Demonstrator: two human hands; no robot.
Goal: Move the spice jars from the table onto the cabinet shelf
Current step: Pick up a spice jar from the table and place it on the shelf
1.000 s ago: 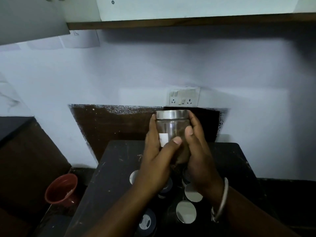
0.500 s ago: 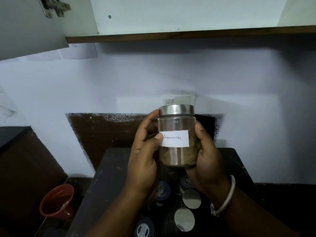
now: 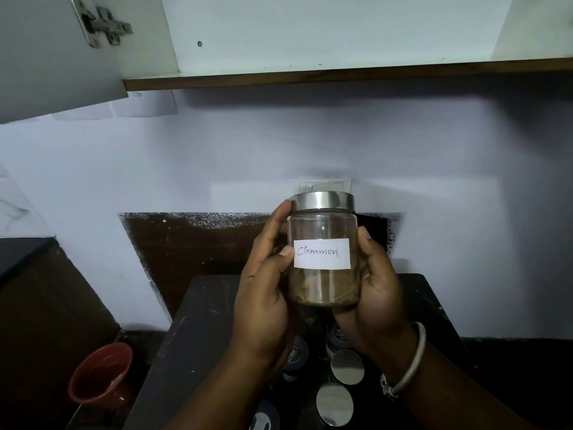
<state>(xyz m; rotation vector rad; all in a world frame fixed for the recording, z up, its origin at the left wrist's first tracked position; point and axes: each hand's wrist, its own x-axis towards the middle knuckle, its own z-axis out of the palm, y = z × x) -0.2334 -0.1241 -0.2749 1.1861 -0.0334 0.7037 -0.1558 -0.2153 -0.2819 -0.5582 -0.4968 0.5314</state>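
Gripping the cinnamon jar [image 3: 322, 274] from both sides, the two hands hold it upright in the air above the far part of the counter [image 3: 192, 336]. The left hand [image 3: 263, 293] wraps its left side, with the thumb at the left edge of the white label [image 3: 322, 253] and the fingertips reaching up to the steel lid. The right hand [image 3: 375, 293] cups the lower right side, thumb lying up along the glass. A metal bangle [image 3: 409, 364] sits on that wrist. Brown spice fills the lower part of the jar.

Below the hands, near the middle of the dark counter, more jars stand close together: steel-lidded jars [image 3: 346, 366] to the right and dark-lidded jars [image 3: 296, 356] beside and nearer; the wrists cover part of the group.

The cabinet shelf [image 3: 341, 74] runs across the top, its brown front edge well above the jar's lid; its upper surface cannot be seen from below. The cabinet door [image 3: 46, 57] hangs open at the upper left, left of the shelf, its metal hinge [image 3: 104, 26] showing. Between jar and shelf is the pale wall [image 3: 310, 144]. A switch plate [image 3: 322, 184], blurred, peeks out just behind the lid, and a brown panel [image 3: 192, 252] covers the wall behind the counter. A red pot [image 3: 99, 375] sits low at the left, beside the counter.
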